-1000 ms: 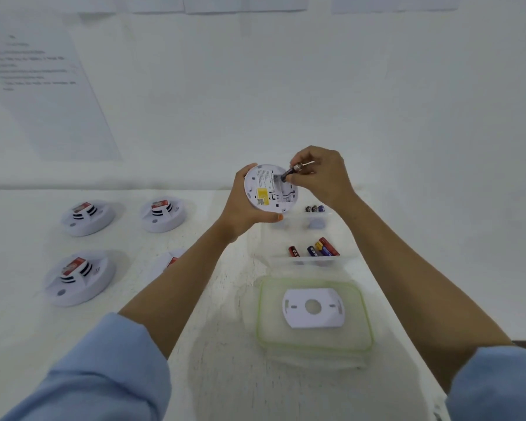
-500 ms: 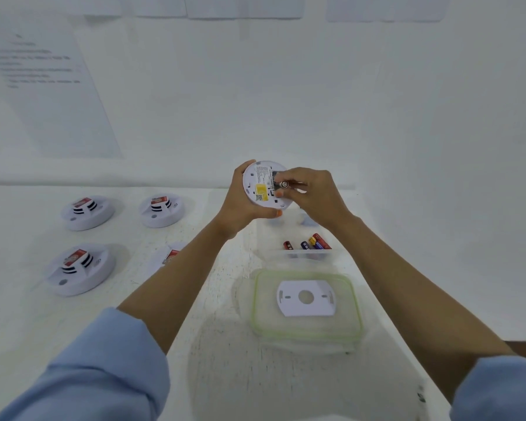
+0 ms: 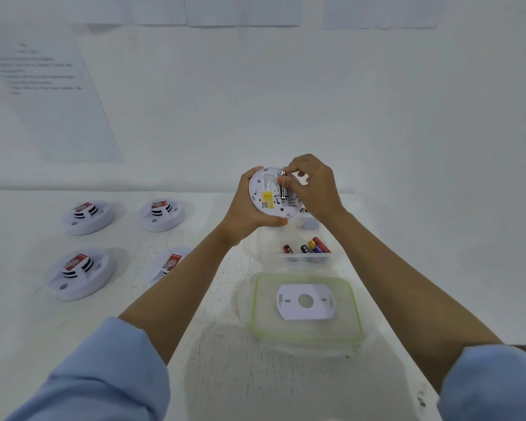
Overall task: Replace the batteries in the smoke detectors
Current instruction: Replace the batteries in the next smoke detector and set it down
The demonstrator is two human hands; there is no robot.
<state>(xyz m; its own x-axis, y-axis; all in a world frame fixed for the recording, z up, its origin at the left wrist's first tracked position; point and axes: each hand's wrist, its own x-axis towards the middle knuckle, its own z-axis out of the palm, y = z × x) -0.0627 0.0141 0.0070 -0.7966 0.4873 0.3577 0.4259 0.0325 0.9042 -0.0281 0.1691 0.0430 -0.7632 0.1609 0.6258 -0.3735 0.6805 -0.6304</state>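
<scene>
Head view: left hand grips the detector by its rim, raised above the table, back facing us. Right hand pinches a battery against that back. Spare batteries lie in the tub just beneath.

Left hand, right hand: curled, aloft

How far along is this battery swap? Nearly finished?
Done: the backplate is off and lies on the lid. In hand: the left hand holds the detector while the right hand pinches a battery against its open back. Left: seat it and refit the backplate. Four other detectors sit on the table; I cannot tell whether they are done.
</scene>
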